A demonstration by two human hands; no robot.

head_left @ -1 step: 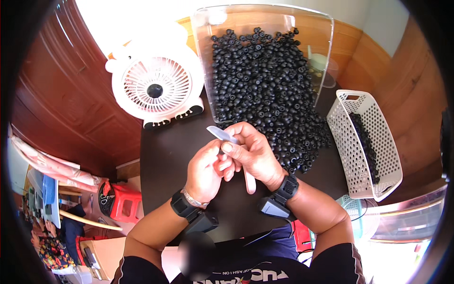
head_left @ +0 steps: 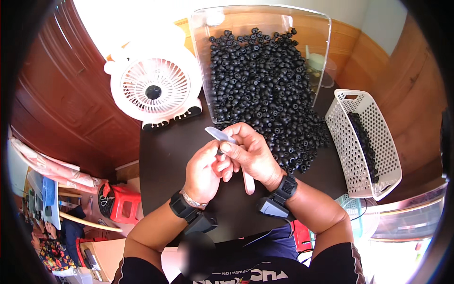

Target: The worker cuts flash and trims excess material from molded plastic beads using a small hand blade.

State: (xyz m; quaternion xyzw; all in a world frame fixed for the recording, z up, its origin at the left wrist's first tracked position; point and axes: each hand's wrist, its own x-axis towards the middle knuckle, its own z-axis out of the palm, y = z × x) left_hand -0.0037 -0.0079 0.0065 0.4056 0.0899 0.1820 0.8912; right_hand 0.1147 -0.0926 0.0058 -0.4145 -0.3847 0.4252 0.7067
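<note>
While my left hand (head_left: 204,171) pinches a small black rubber piece (head_left: 220,152), my right hand (head_left: 253,154) grips a pale flat plastic stick (head_left: 232,154) above the dark bench (head_left: 165,151).

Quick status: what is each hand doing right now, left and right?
Left hand: closed, fingers pinching a small dark part against the right hand.
Right hand: closed around a thin pale plastic blade tool.
</note>
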